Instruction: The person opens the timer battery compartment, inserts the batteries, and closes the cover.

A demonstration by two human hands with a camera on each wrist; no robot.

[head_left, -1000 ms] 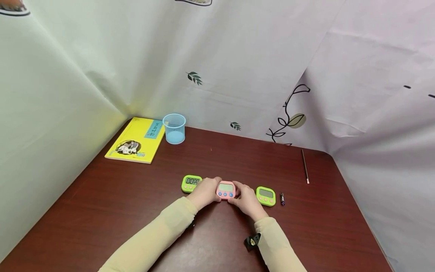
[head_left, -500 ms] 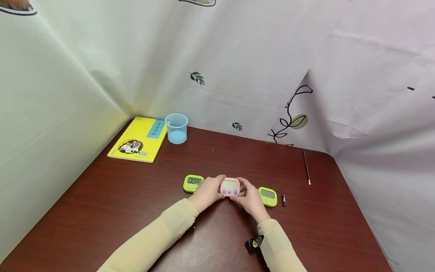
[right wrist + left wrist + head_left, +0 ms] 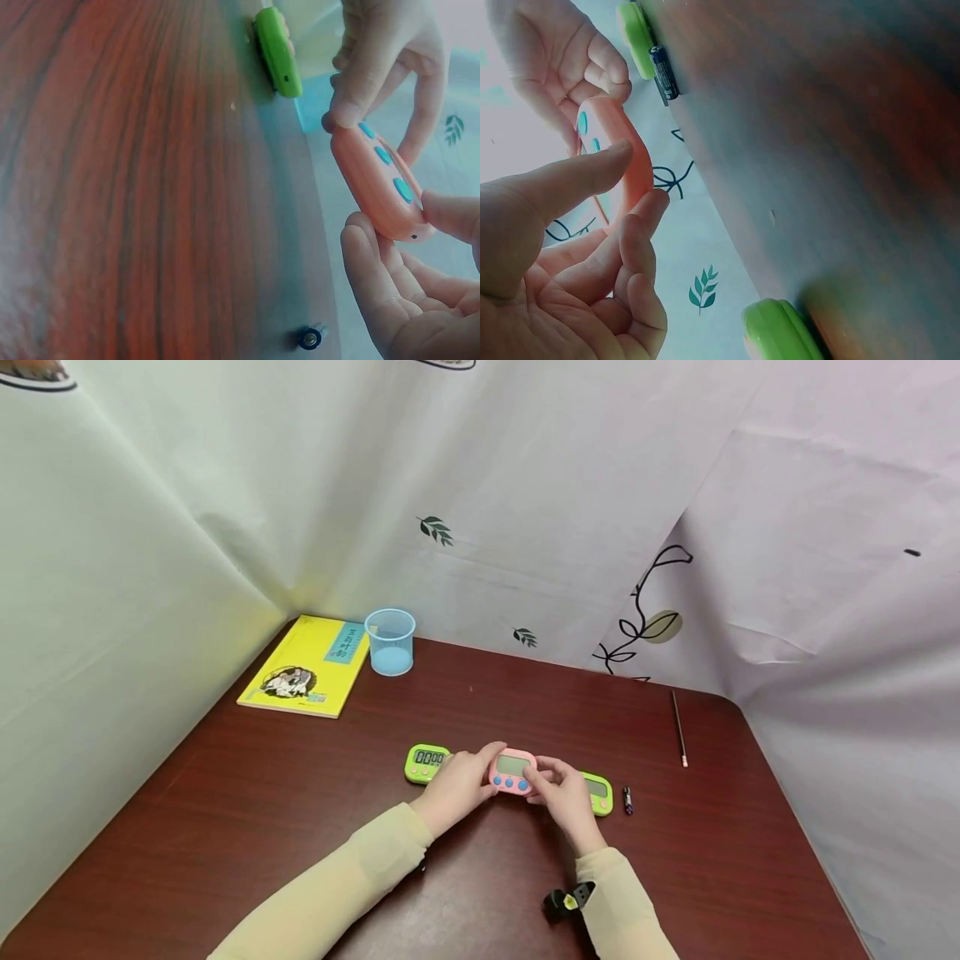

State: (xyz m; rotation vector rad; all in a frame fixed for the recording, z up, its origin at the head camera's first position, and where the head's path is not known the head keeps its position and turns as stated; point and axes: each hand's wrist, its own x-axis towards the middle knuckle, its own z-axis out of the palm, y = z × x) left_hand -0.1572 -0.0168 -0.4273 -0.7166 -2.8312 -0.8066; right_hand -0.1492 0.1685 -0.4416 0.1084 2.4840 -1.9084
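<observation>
A pink digital timer (image 3: 512,767) with a blank screen and blue buttons is held up between both hands. My left hand (image 3: 456,787) pinches its left end, thumb along the lower edge in the left wrist view. At the other end, my right hand (image 3: 567,797) grips the timer with the thumb on the front, near the buttons. In the right wrist view the pink timer (image 3: 371,184) is clear of the table. Beside the left hand lies a green timer (image 3: 416,770) with digits showing. A second green timer (image 3: 602,797), its screen blank, is partly hidden behind the right hand.
A small dark battery (image 3: 627,800) lies right of the second green timer. Farther back right is a pencil (image 3: 679,729). A yellow book (image 3: 300,647) and a translucent blue cup (image 3: 391,647) stand at the back left, near the white curtain (image 3: 562,510).
The pink timer has risen off the table and shifted slightly right with both hands. My right thumb has moved from its lower edge onto its front.
</observation>
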